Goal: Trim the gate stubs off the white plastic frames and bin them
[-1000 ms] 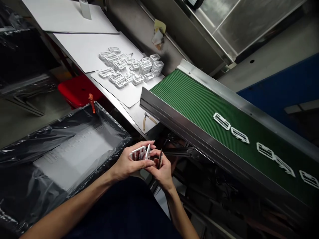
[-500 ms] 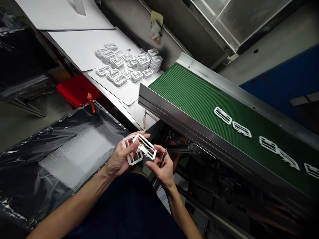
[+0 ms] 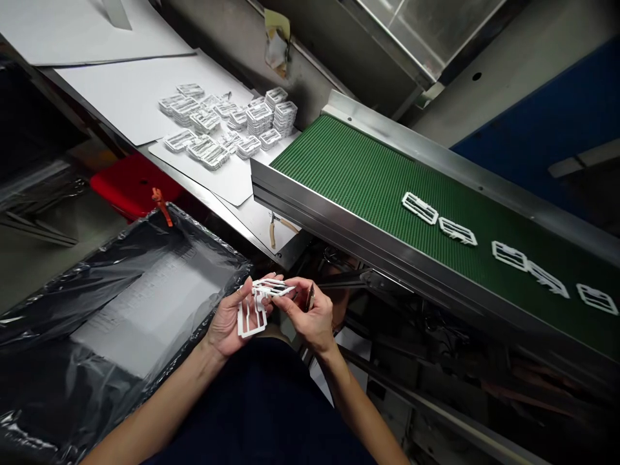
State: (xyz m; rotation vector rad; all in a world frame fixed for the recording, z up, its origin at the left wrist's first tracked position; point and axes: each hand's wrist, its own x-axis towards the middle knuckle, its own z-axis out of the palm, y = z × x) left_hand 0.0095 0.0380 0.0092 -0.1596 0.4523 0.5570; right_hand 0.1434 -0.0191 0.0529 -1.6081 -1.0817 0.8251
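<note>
My left hand point(image 3: 225, 328) is closed on two white plastic frames, gripping them between thumb and fingers. The lower frame point(image 3: 250, 333) hangs down over the palm. Above it the upper frame point(image 3: 267, 288) is tilted nearly edge-on and points toward my other hand. At its far end, the thumb and fingertips of my right hand point(image 3: 314, 323) pinch it. A small thin blade-like tool point(image 3: 310, 298) is also tucked in the right-hand fingers, its lower part hidden. How the two frames join is hard to make out.
A green conveyor belt point(image 3: 358, 174) carries several white frames point(image 3: 458, 231) on the right. Stacks of frames point(image 3: 259, 119) stand on white sheets point(image 3: 126, 97) at the back. Cutting pliers point(image 3: 272, 229) lie near the table corner. At left are a plastic-lined bin point(image 3: 121, 278) and a red stool point(image 3: 130, 184).
The upper frame has turned from face-on to nearly edge-on. My right hand has moved in and now pinches its end. The whole view has shifted slightly, so the surroundings sit further left.
</note>
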